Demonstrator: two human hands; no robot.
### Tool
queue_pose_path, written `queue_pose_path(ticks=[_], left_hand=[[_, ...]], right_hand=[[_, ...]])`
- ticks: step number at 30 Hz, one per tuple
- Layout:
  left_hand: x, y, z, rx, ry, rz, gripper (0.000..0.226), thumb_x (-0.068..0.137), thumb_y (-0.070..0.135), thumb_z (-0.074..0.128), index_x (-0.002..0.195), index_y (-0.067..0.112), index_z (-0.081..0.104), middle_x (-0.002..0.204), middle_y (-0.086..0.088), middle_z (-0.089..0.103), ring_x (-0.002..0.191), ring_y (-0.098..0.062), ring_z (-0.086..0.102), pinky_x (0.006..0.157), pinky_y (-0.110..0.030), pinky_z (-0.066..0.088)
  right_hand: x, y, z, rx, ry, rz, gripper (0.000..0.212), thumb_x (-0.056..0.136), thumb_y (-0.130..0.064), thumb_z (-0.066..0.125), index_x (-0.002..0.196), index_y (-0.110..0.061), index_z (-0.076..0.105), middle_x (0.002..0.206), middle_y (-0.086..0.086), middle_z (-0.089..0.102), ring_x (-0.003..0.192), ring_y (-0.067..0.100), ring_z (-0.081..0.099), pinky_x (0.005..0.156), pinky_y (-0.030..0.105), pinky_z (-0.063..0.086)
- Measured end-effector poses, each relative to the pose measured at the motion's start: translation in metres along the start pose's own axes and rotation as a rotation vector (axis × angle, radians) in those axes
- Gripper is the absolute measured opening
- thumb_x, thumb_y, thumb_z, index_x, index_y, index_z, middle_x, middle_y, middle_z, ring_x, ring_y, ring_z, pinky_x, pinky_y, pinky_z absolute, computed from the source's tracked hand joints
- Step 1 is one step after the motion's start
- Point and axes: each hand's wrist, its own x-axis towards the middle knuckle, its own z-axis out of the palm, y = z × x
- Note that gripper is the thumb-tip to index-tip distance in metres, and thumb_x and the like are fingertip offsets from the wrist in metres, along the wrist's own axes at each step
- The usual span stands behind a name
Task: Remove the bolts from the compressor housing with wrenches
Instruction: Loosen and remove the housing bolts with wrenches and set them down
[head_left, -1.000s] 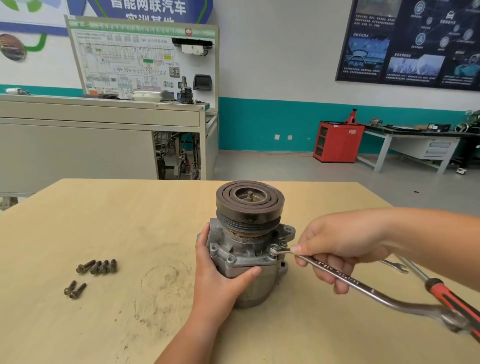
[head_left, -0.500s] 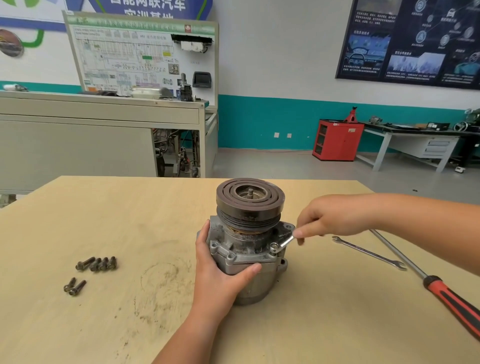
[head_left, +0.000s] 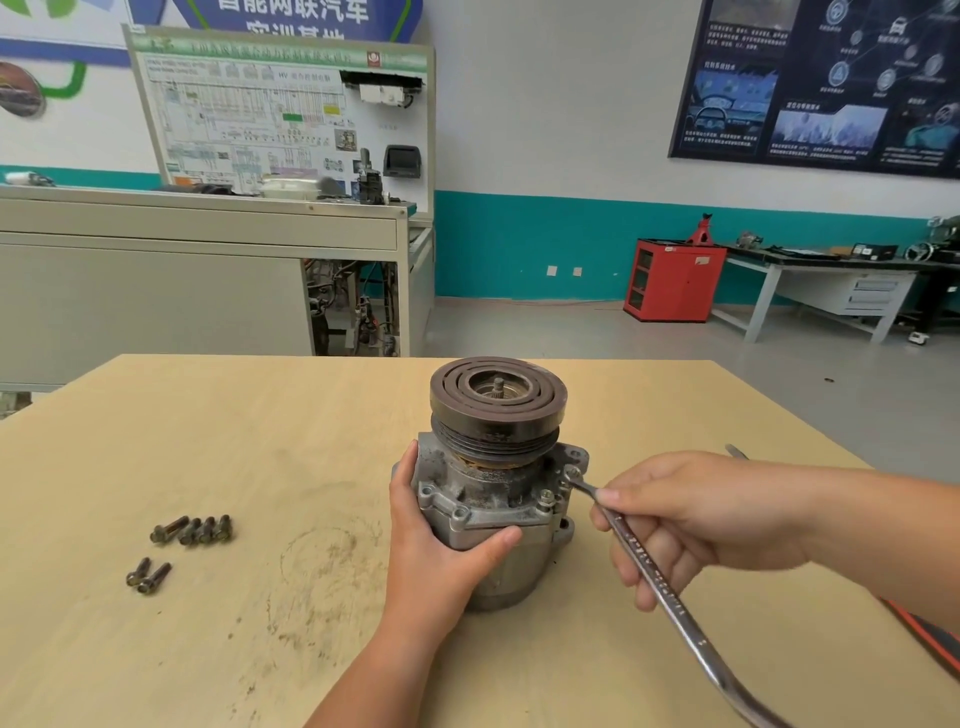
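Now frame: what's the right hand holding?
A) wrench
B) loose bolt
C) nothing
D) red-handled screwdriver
A: the right hand grips a wrench, whose head sits on a bolt at the right side of the compressor, while the left hand holds the compressor.

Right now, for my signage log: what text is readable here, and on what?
"智能网联汽车": blue wall banner, top cropped; the line beneath is half hidden.
"HV": white wiring board; its other print is too small.
Stamping on the wrench and text on the dark poster: too blurred to read.
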Motion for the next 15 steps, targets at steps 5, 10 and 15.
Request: queue_pose_path(ticks=[5, 10, 15], left_hand=[[0.000, 0.000, 0.000, -0.014, -0.002, 0.014, 0.106, 0.043, 0.051, 0.084, 0.131, 0.054, 0.024, 0.137, 0.021, 0.043, 0.120, 0.009, 0.047, 0.091, -0.005, 0.041], [0.000, 0.000, 0.001, -0.025, -0.002, 0.024, 0.105, 0.043, 0.050, 0.084, 0.131, 0.051, 0.026, 0.135, 0.024, 0.043, 0.119, 0.012, 0.046, 0.089, -0.003, 0.039], [0.000, -0.001, 0.000, -0.032, -0.001, 0.007, 0.106, 0.042, 0.049, 0.084, 0.129, 0.057, 0.024, 0.134, 0.029, 0.041, 0.118, 0.016, 0.045, 0.087, -0.001, 0.039]], right_hand=[[0.006, -0.003, 0.016, 0.060, 0.004, 0.001, 0.028, 0.102, -0.027, 0.035, 0.093, -0.007, 0.052, 0.056, 0.002, 0.066, 0.051, 0.015, 0.067, 0.046, 0.018, 0.050], [0.008, -0.010, 0.014, -0.104, 0.008, 0.064, 0.031, 0.102, -0.031, 0.034, 0.088, -0.010, 0.050, 0.050, -0.002, 0.063, 0.045, 0.012, 0.063, 0.044, 0.018, 0.048], [0.010, -0.038, -0.018, -0.856, 0.141, 0.103, 0.039, 0.095, -0.047, 0.043, 0.072, -0.019, 0.058, 0.047, -0.010, 0.053, 0.046, 0.007, 0.052, 0.055, 0.019, 0.045]])
